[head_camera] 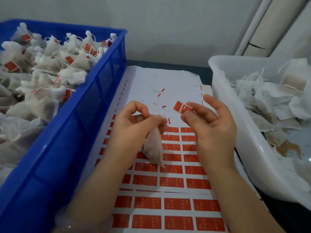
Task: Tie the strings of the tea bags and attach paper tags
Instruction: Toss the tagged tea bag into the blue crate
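Heaping tagged tea bags [50, 64] fill blue crate [75, 132], untagged ones [269, 98] white tub [223, 84].

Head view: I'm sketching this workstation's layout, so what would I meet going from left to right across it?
blue crate of tagged bags → left hand → tea bag that it pinches → red tag → right hand pinching that tag → white tub of untagged bags.
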Tool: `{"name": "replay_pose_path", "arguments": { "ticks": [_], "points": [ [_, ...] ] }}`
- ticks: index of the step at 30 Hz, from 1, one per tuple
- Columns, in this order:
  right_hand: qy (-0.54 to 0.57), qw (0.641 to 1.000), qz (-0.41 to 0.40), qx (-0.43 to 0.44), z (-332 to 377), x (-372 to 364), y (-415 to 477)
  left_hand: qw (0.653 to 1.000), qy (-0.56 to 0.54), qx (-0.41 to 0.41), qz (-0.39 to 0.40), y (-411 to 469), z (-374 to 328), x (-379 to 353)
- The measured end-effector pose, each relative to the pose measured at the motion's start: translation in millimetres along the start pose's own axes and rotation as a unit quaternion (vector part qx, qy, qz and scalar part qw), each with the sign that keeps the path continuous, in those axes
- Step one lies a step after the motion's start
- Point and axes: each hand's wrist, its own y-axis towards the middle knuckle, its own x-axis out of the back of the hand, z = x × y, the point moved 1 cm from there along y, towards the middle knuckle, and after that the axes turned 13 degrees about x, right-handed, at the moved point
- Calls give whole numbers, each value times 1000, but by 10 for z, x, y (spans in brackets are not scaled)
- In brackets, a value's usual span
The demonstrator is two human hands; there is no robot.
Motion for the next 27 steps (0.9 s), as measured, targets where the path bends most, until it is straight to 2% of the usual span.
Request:
{"name": "replay_pose_path", "arguments": {
  "ticks": [6, 15, 21, 27],
  "points": [
    [80, 993, -20, -87, -85, 34, 12, 993, 87, -82, 7, -103, -53, -22],
    [196, 976, -1, -96, -51, 52, 48, 995, 80, -54, 2, -97, -38, 12],
    [125, 985, 85, -85, -38, -16, -34, 995, 52, -56, 62, -79, -30, -12],
    [78, 990, 90, -76, -51, -21, -44, 989, 66, -64, 117, -78, 5, -36]
  ]
}}
